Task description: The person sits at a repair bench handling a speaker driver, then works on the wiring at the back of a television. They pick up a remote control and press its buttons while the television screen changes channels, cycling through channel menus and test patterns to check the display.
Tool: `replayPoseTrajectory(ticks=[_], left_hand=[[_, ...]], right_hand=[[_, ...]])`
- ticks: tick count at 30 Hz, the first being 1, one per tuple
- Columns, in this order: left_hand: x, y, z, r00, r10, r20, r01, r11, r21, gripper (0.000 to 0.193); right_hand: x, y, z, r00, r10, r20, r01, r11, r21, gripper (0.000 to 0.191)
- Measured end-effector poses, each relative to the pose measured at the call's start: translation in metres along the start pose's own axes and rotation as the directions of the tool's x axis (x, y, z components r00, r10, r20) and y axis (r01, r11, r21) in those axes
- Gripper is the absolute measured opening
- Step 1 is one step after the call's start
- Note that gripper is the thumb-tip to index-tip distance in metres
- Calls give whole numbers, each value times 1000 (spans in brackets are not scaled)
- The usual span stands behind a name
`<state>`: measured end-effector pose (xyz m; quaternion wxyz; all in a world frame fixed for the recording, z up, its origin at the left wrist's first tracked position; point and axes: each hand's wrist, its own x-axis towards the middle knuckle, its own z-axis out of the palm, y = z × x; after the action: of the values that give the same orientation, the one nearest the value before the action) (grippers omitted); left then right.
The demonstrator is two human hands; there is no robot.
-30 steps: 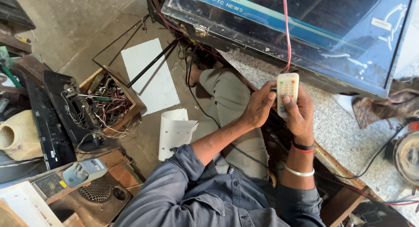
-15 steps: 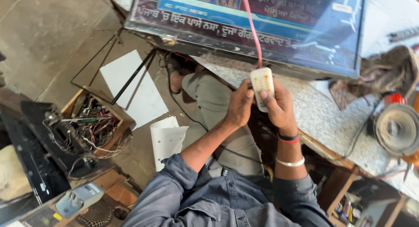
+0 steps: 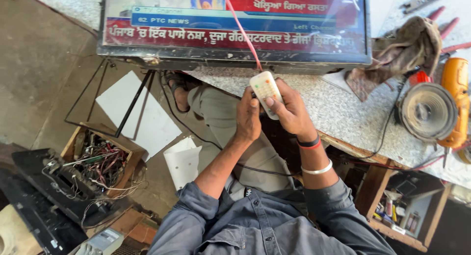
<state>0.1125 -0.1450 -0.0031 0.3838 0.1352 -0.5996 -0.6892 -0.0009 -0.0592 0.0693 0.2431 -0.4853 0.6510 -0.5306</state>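
Observation:
A small white remote control with rows of buttons is held up in front of a flat television lying screen-up on a speckled stone bench. My right hand wraps around the remote from the right, thumb on its face. My left hand touches its left side, thumb near the buttons. The screen is lit with coloured banners. A red wire runs across the screen down to the remote's top.
A loudspeaker cone, an orange power tool and a brown rag lie on the bench to the right. On the floor to the left are a wooden box of wires, black panels and white sheets.
The view has shifted so the television and bench sit lower and more central. Both hands stay on the remote, which has tilted slightly to the left.

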Motion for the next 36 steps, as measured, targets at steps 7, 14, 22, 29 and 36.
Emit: replayPoseTrajectory(ticks=[7, 14, 22, 29, 36], left_hand=[[1, 2, -1, 1000, 10, -3, -10, 999, -37, 69], [2, 2, -4, 999, 46, 7, -46, 997, 64, 64], [2, 2, -2, 999, 53, -2, -53, 998, 45, 67], [2, 5, -3, 999, 38, 23, -38, 999, 16, 65], [0, 4, -3, 999, 40, 13, -40, 999, -12, 65]], right_hand=[[3, 1, 0, 998, -1, 58, -2, 998, 60, 26], [1, 5, 2, 999, 20, 41, -23, 998, 61, 27], [1, 9, 0, 1000, -1, 2, 1, 998, 62, 31], [-1, 4, 4, 1000, 27, 8, -27, 994, 105, 33], [-3, 9, 6, 999, 42, 2, -42, 986, 163, 36]])
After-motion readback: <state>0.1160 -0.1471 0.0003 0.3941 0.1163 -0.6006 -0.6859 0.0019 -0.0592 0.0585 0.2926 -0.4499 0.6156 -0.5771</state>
